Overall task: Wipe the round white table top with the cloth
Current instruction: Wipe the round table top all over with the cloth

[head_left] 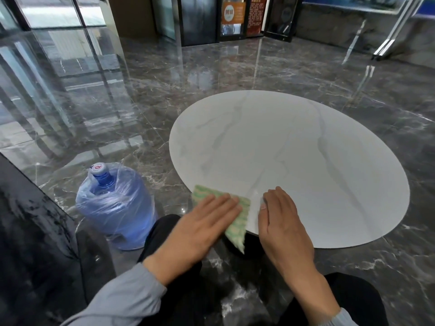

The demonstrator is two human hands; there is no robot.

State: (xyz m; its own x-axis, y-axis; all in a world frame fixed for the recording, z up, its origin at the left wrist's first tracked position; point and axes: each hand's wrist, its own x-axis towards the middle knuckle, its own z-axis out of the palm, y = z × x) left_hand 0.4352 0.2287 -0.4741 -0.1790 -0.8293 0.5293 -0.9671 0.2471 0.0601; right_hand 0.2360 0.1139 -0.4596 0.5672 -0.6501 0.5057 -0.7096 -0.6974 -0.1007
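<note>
Because a stroke likely begins at the rim, the cloth [243, 208] lies at 7 o'clock on the table top [294, 161], with one corner hanging over the edge. The left hand [204, 229] presses it flat, fingers straight and together, to spread pressure. The right hand [282, 222] rests on bare surface at 6 o'clock, fingers curled under, probably as a brace. A water bottle [115, 203] stands on the floor at 9 o'clock.
</note>
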